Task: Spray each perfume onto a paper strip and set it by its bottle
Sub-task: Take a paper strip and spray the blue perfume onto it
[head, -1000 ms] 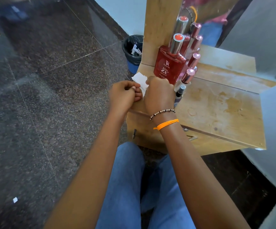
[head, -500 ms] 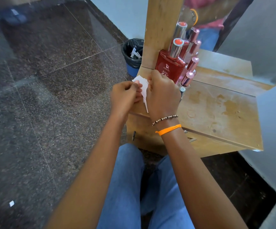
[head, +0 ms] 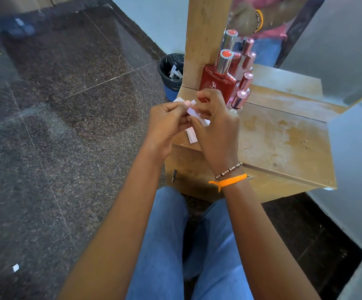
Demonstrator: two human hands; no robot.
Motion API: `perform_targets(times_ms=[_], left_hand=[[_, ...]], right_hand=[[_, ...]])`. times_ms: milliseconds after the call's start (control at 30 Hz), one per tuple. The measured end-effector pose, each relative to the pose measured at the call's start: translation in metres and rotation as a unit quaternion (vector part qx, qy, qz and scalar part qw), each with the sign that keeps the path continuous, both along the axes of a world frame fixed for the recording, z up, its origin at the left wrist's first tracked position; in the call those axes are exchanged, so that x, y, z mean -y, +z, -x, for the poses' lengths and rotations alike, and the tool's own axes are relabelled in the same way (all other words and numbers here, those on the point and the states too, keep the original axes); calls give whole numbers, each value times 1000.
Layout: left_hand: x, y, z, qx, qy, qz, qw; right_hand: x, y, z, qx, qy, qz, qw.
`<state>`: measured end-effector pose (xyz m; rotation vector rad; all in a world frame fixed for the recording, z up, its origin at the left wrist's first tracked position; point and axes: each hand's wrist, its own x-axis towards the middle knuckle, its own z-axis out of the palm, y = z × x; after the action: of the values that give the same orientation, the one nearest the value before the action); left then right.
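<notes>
A red square perfume bottle (head: 215,84) with a silver cap stands at the back left of the wooden dresser top (head: 284,139), against the mirror. Beside it stand small bottles with pink metallic caps (head: 239,98). My left hand (head: 167,124) and my right hand (head: 218,124) are held together above the dresser's left edge, both pinching a white paper strip (head: 194,114) between them. A second white paper piece (head: 191,135) lies on the dresser under my hands. Another white paper (head: 179,99) shows just behind my left fingers.
A mirror (head: 269,31) on a wooden frame backs the dresser and repeats the bottles. A black-lined blue bin (head: 171,72) with paper scraps stands on the dark granite floor to the left. Pale walls close in on the right. My blue-jeaned knees sit below.
Both hands have risen off the dresser top and drawn slightly toward me with the paper strip between them. A paper piece now shows lying on the wood below.
</notes>
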<state>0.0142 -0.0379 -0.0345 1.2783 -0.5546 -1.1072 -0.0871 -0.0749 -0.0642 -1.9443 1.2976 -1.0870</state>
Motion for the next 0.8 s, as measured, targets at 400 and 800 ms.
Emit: perform_targets(times_ms=[400, 800], left_hand=[[-12, 5, 20, 97, -42, -24, 994], [-24, -8, 49, 30, -32, -48, 998]], right_hand=[[-51, 24, 50, 171, -59, -161, 970], [-58, 8, 61, 289, -92, -226, 926]])
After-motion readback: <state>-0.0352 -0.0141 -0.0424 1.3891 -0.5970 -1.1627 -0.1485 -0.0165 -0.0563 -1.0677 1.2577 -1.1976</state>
